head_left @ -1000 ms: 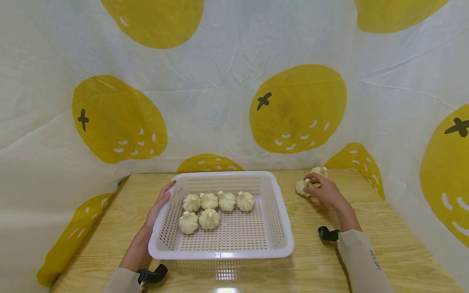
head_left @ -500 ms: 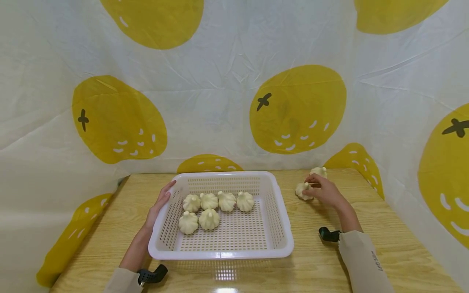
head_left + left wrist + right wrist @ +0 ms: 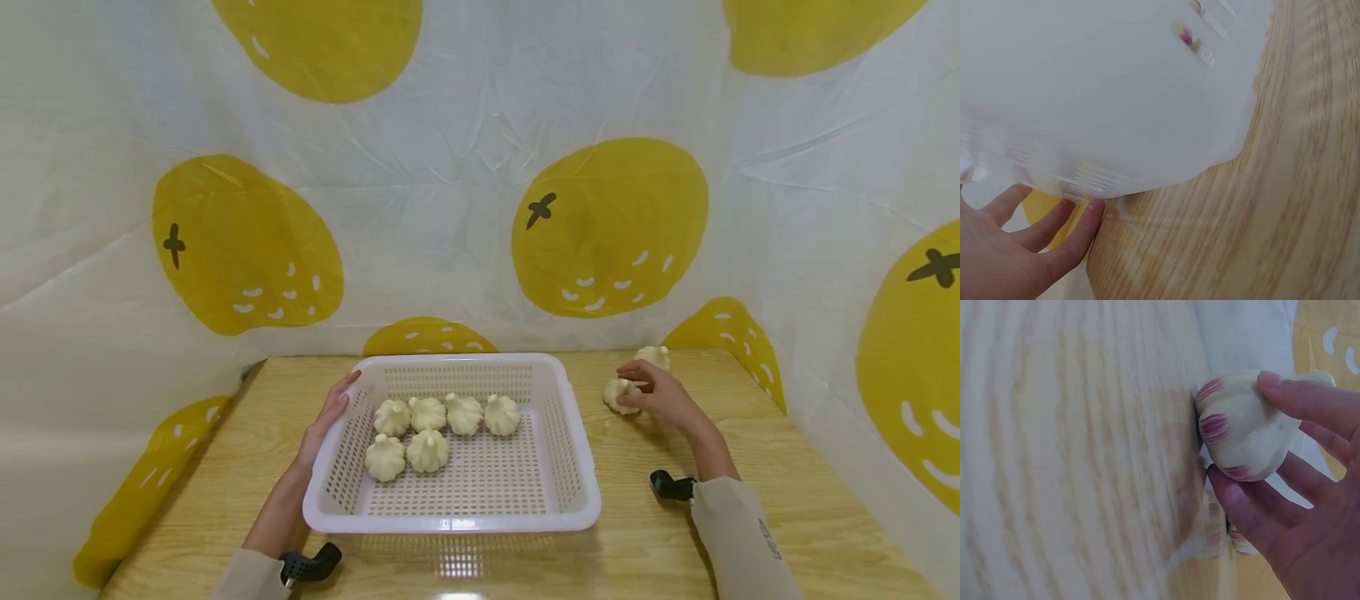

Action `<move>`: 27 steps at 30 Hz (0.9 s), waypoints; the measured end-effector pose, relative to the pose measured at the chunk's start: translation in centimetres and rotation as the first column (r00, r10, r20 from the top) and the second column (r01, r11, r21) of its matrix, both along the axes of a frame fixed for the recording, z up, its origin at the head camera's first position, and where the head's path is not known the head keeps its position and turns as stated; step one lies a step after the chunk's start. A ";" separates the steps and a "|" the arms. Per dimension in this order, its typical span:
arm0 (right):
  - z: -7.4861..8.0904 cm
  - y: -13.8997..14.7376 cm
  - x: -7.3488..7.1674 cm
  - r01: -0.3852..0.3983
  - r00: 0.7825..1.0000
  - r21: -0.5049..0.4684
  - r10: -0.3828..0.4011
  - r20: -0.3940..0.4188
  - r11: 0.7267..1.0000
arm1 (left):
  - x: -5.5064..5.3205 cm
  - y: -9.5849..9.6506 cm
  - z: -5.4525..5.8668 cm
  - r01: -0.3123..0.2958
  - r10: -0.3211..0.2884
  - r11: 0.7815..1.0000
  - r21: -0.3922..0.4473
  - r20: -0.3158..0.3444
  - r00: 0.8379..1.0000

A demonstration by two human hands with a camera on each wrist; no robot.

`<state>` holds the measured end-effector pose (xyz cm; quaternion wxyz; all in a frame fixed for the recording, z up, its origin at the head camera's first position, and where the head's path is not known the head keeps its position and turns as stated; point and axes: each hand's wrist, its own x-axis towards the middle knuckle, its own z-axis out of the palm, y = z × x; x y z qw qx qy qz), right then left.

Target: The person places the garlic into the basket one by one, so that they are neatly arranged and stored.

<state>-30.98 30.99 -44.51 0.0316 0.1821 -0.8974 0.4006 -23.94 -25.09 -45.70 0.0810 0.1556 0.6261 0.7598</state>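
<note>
My right hand (image 3: 666,398) pinches a cream garlic bulb (image 3: 613,394) on the right of the wooden table. In the right wrist view, the thumb lies on the upper side of that garlic bulb (image 3: 1244,428) and the fingers come round from below; pink streaks mark its base. Another garlic bulb (image 3: 655,356) sits just behind, partly covered by the hand. My left hand (image 3: 321,425) rests against the left side of a white perforated basket (image 3: 450,524), and in the left wrist view its fingertips (image 3: 1093,211) meet the basket wall. Several garlic bulbs (image 3: 428,451) stand inside, stems up, toward its left and back.
The wooden table (image 3: 660,550) reaches back to a white curtain (image 3: 442,250) printed with yellow fruit. Black wrist devices (image 3: 672,485) are worn at both cuffs. The basket's right part shows bare mesh floor.
My right hand has shifted slightly left and toward me, its fingers further around the front garlic bulb. The left hand and basket have stayed in place.
</note>
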 end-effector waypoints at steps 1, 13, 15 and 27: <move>-0.1 0.0 0.0 -0.007 1.000 0.000 0.007 0.002 1.000 | 0.0 0.0 0.0 0.001 -0.001 1.000 -0.004 0.002 1.000; -0.3 0.1 0.1 0.010 0.999 0.020 -0.010 0.031 1.000 | 0.1 0.0 -0.2 -0.005 0.005 1.000 0.013 0.006 1.000; -0.3 0.1 0.2 0.016 0.999 0.032 -0.017 0.038 0.999 | 0.2 0.0 -0.3 -0.003 0.003 1.000 0.019 0.008 1.000; 0.8 0.0 0.7 0.054 0.998 0.027 -0.054 0.031 0.998 | 0.0 -0.1 -0.2 0.000 0.000 1.000 -0.004 -0.003 1.000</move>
